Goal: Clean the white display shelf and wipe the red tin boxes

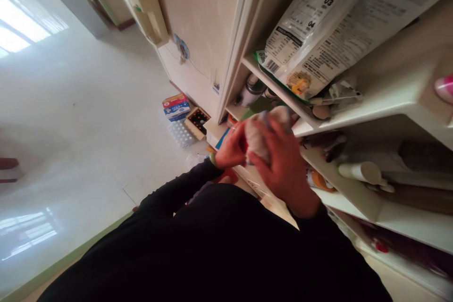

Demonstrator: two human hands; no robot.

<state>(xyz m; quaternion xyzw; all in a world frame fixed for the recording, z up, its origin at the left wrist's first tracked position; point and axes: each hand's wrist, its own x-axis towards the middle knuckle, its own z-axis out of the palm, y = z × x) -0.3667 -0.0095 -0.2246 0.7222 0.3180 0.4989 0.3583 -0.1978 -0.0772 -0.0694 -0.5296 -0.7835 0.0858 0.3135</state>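
In front of the shelves, my right hand (288, 165) is wrapped round a bunched, pale cloth (257, 139) with greyish edges. My left hand (231, 148) is closed right beside it, its fingers curled against the cloth's left side. A bit of red shows between the left fingers and the cloth; what the left hand holds is mostly hidden and blurred. Both hands are raised at the front of the white shelf unit (375, 113).
A large printed plastic bag (318, 42) lies on the upper shelf. A white cup-like container (361, 172) lies lower right. On the floor (88, 113) at left stand a red and blue box (176, 107), a carton of bottles (198, 122) and a plastic-wrapped pack (181, 133).
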